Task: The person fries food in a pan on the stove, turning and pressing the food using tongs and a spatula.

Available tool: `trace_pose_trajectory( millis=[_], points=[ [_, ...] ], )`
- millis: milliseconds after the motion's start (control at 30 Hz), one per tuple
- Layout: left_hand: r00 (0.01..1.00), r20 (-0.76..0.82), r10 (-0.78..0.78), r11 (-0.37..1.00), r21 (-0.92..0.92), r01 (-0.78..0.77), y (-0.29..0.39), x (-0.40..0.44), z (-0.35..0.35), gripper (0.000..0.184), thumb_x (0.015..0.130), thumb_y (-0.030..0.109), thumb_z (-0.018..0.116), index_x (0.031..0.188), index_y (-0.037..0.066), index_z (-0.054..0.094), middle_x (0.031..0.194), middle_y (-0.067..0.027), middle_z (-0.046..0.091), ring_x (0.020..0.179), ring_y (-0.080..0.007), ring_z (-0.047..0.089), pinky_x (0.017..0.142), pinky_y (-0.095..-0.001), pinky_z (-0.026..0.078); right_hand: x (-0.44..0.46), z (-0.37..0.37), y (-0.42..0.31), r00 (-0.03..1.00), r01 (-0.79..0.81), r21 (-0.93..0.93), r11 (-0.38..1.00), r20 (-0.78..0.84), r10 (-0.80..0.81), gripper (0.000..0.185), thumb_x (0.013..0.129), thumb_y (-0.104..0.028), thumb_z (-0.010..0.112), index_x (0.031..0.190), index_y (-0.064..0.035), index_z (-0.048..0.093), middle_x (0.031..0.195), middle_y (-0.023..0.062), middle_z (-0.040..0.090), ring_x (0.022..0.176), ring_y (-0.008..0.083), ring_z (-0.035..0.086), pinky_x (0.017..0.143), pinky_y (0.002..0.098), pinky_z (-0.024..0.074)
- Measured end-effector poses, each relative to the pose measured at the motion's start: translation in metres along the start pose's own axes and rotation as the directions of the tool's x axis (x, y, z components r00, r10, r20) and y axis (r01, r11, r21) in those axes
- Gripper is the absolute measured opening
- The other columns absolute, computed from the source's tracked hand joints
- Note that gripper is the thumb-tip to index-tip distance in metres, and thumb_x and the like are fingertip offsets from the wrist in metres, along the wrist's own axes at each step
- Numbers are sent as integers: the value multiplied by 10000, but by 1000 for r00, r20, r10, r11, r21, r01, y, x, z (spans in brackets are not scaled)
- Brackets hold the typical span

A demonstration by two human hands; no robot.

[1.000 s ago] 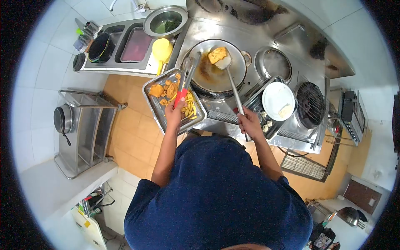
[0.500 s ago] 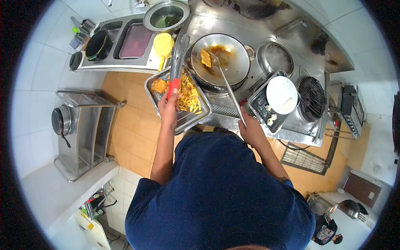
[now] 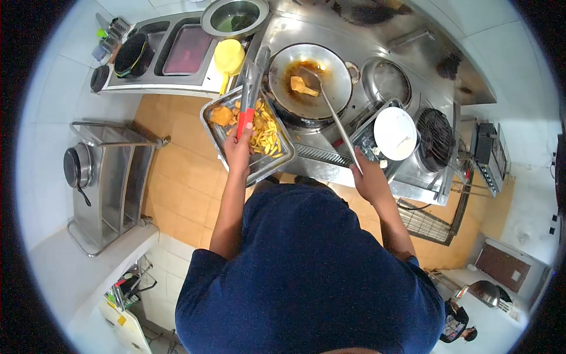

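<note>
My left hand (image 3: 238,152) is closed around the red grips of a pair of metal tongs (image 3: 252,82). The tongs point away from me, over a metal tray (image 3: 288,154) that holds yellow strips (image 3: 266,137) and orange-brown fried pieces (image 3: 221,115). In my right hand (image 3: 371,179) is a long-handled metal spatula (image 3: 337,120), its dark head down inside the wok (image 3: 336,74). Against that head lies a golden-brown piece of food (image 3: 303,87), perhaps a chicken drumstick, beside a little brown oil.
Right of the wok are a round metal lid (image 3: 386,82), a white plate (image 3: 394,134) on a dark tray and a grill-topped burner (image 3: 435,138). A yellow dipper (image 3: 229,56) and a metal basin (image 3: 235,20) stand left. Another person (image 3: 457,323) is at far lower right.
The food piece and spatula head have shifted within the wok, the piece now lower and to the right. My right hand has moved slightly right; my left hand keeps the tongs over the tray.
</note>
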State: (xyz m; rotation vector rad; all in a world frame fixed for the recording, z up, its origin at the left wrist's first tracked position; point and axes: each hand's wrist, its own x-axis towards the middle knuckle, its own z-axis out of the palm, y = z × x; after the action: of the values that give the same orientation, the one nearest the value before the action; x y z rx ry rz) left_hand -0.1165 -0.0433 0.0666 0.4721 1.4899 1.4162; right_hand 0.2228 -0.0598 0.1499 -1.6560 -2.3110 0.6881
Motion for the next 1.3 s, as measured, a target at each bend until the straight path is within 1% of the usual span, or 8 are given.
trace_pose_trajectory(
  millis=[33, 233, 467, 600, 633, 733, 867, 1300],
  points=[
    [1000, 9, -4, 1000, 18, 4, -6, 1, -1, 374, 928, 333, 686, 1143, 29, 647, 801, -17, 657, 474, -30, 409, 429, -208, 321, 5, 6, 7, 985, 129, 5, 992, -115, -128, 493, 954, -161, 574, 1400, 19, 465, 748, 194, 628, 641, 358, 637, 640, 407, 529],
    [997, 43, -69, 995, 74, 66, -17, -8, 6, 402, 935, 369, 669, 1160, 36, 649, 776, 4, 641, 493, -33, 431, 429, -205, 319, 18, 6, 3, 846, -506, 734, 452, 323, 423, 481, 943, -246, 668, 1293, 30, 486, 636, 36, 541, 437, 96, 481, 404, 266, 384],
    [998, 70, 4, 977, 211, -19, -32, -12, 27, 359, 939, 343, 667, 1104, 24, 654, 731, 7, 601, 536, -44, 447, 483, -223, 339, 31, 68, 49, 869, -478, 810, 340, 381, 315, 385, 944, -206, 662, 1206, 14, 485, 578, 4, 493, 396, 98, 440, 374, 255, 337],
    [955, 135, 264, 898, 327, -295, -43, -3, 36, 355, 923, 330, 682, 1069, 7, 660, 696, 22, 543, 616, -74, 460, 547, -246, 366, 30, 67, 58, 847, -527, 638, 562, 450, 283, 353, 953, -234, 646, 1198, -28, 498, 677, 64, 602, 441, 84, 528, 376, 242, 382],
    [945, 139, 295, 869, 372, -326, -43, -3, 39, 360, 917, 333, 689, 1061, 5, 660, 687, 24, 532, 612, -75, 451, 543, -250, 361, 32, 57, 51, 813, -565, 472, 676, 456, 361, 418, 945, -197, 625, 1282, -9, 462, 786, 163, 682, 550, 241, 656, 494, 360, 516],
    [933, 163, 321, 814, 456, -360, -46, -1, 48, 380, 900, 344, 708, 1047, -2, 655, 669, 27, 505, 601, -75, 436, 530, -256, 350, 34, 68, 57, 991, -37, 205, 978, -118, 62, 488, 944, -195, 566, 1383, -30, 434, 885, 286, 672, 762, 425, 683, 717, 508, 555],
    [933, 187, 306, 801, 480, -359, -55, 4, 60, 398, 891, 336, 724, 1054, -17, 641, 665, 26, 499, 587, -77, 432, 518, -260, 353, 41, 52, 57, 932, -292, 12, 956, 230, 281, 528, 947, -199, 513, 1454, -91, 414, 1062, 286, 653, 912, 486, 636, 843, 550, 499],
    [921, 278, 273, 622, 679, -389, -67, 16, 63, 344, 904, 326, 711, 965, 1, 617, 646, 21, 475, 585, -93, 423, 520, -267, 346, 42, 65, 52, 920, -340, -90, 936, 177, 350, 531, 965, -197, 467, 1483, -133, 365, 824, 234, 677, 759, 446, 663, 715, 564, 513]
  ],
)
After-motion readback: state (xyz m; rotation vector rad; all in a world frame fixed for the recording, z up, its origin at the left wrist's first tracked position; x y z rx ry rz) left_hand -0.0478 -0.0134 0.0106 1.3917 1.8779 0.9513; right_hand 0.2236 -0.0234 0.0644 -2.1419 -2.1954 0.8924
